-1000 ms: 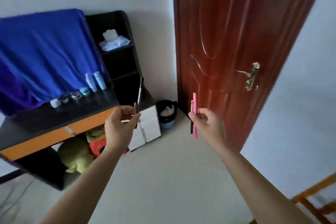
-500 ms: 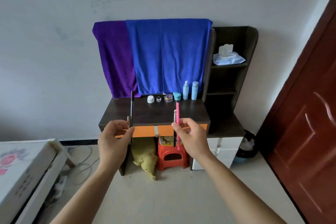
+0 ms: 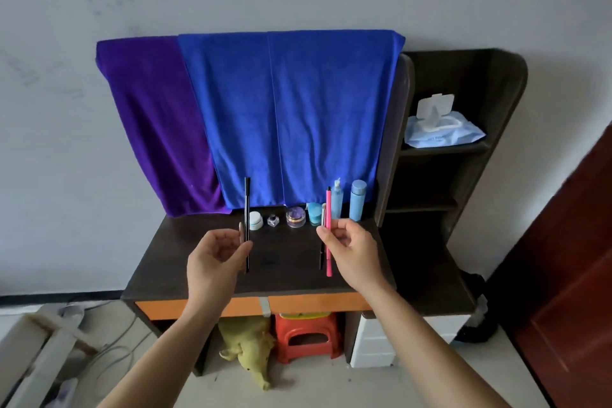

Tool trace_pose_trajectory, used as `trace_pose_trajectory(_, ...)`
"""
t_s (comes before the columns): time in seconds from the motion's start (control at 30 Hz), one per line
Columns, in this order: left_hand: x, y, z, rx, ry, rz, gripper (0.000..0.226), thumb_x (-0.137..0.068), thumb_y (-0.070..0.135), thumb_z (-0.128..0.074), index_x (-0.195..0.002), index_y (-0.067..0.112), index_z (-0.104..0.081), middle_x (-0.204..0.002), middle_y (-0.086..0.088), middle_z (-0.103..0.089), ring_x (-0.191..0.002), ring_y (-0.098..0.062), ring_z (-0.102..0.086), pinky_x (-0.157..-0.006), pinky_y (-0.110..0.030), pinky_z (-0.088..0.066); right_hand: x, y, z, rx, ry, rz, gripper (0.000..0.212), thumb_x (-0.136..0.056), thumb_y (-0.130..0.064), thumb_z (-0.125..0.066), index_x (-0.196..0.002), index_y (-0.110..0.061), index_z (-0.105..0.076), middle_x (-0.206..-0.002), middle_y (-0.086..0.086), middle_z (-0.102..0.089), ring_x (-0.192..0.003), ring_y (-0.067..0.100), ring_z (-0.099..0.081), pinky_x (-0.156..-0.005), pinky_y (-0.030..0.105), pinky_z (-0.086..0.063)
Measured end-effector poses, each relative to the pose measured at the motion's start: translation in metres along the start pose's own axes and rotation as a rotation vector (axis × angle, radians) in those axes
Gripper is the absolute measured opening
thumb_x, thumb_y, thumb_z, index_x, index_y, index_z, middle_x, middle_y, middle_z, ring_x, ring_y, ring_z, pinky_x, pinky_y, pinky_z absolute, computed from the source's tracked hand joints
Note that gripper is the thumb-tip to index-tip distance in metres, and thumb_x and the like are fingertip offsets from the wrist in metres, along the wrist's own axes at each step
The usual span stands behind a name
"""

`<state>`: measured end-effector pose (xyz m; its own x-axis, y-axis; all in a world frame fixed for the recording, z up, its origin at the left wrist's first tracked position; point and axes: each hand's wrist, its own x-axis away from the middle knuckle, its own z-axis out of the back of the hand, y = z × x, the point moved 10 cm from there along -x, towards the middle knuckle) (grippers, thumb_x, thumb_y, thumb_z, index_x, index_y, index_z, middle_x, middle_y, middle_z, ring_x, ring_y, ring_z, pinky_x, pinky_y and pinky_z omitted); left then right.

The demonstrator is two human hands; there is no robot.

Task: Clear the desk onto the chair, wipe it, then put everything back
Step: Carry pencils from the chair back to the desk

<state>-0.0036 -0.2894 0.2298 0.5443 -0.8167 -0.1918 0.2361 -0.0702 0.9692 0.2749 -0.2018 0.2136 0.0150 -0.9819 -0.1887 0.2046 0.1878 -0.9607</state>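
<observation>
Hands: I see both held up over the desk (image 3: 185,262) at centre frame, forearms entering from the bottom edge.
Left hand (image 3: 215,255): thumb and fingertips pinch a black pen (image 3: 247,205), upright, just left of centre. A short pale stick sits against it at the fingertips; I cannot tell what it is.
Right hand (image 3: 351,252): grasps a pink pen (image 3: 328,225), upright, just right of centre. A second thin pen (image 3: 321,258) is pressed against its left side in the same pinch.
Under the desk: yellow plush toy (image 3: 251,351), red stool (image 3: 308,338) just to its right, white drawer unit (image 3: 374,344) further right, all lower middle.
Desk: dark top, orange drawer fronts.
Back row, left to right: white jar (image 3: 255,220), small clear bottle (image 3: 273,220), clear jar (image 3: 295,217), teal jar (image 3: 314,214), pump bottle (image 3: 337,202), blue cylinder bottle (image 3: 357,200), all standing along the rear edge.
Towels: blue towel (image 3: 298,116) hangs behind the row, purple towel (image 3: 159,129) to its left.
Shelf unit (image 3: 496,109): dark, at the right of the desk; wet wipes pack (image 3: 443,132) on its upper shelf, lid flipped up.
Door (image 3: 569,275): reddish-brown, lower right edge of my view.
</observation>
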Motion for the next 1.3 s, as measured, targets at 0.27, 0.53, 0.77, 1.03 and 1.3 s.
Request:
trace_pose_trajectory(0.27, -0.095, -0.063, -0.006, -0.07, 0.039, 0.144, 0.02, -0.076, 0.01, -0.084, -0.085, 0.019, -0.067, -0.074, 0.008, -0.072, -0.06, 0.0, -0.064, -0.05, -0.013, -0.049, -0.105, 0.04, -0.084, 0.015, -0.107, -0.083, 0.016, -0.087, -0.04, -0.075, -0.095, -0.026, -0.071, -0.082, -0.007, -0.073, -0.079, 0.005, -0.07, -0.073, 0.026, -0.058)
trace_pose_trajectory(0.53, -0.189, -0.182, -0.003, -0.206, -0.083, 0.302, 0.019, -0.076, 0.009, -0.082, -0.077, 0.016, -0.065, -0.065, 0.002, -0.068, -0.052, -0.007, -0.06, -0.057, -0.034, -0.058, -0.151, 0.126, -0.172, 0.238, -0.089, -0.263, 0.014, -0.085, -0.042, -0.076, -0.083, -0.031, -0.067, -0.077, -0.013, -0.072, -0.075, 0.001, -0.068, -0.072, 0.024, -0.054)
trace_pose_trajectory(0.77, -0.229, -0.293, -0.016, -0.36, -0.342, 0.513, 0.021, -0.073, 0.013, -0.084, -0.075, 0.022, -0.065, -0.066, 0.006, -0.069, -0.06, -0.018, -0.066, -0.067, -0.046, -0.06, -0.147, 0.206, -0.221, 0.432, -0.044, -0.557, 0.021, -0.083, -0.041, -0.078, -0.09, -0.022, -0.073, -0.071, -0.016, -0.066, -0.071, 0.003, -0.065, -0.067, 0.017, -0.044)
trace_pose_trajectory(1.03, -0.225, -0.366, -0.049, -0.448, -0.458, 0.653, 0.023, -0.073, 0.012, -0.082, -0.076, 0.023, -0.063, -0.071, 0.003, -0.07, -0.071, -0.026, -0.069, -0.072, -0.043, -0.058, -0.137, 0.275, -0.27, 0.525, -0.2, -0.762, 0.026, -0.086, -0.044, -0.074, -0.098, -0.021, -0.075, -0.084, -0.009, -0.073, -0.079, 0.008, -0.066, -0.069, 0.021, -0.044)
trace_pose_trajectory(1.3, -0.234, -0.376, -0.048, -0.691, -0.423, 0.547, 0.022, -0.08, 0.021, -0.077, -0.097, 0.017, -0.063, -0.096, -0.003, -0.065, -0.09, -0.022, -0.061, -0.077, -0.028, -0.042, -0.149, 0.289, -0.27, 0.693, -0.291, -0.762, 0.037, -0.091, -0.046, -0.065, -0.119, -0.02, -0.069, -0.111, 0.0, -0.073, -0.104, 0.02, -0.067, -0.086, 0.035, -0.055)
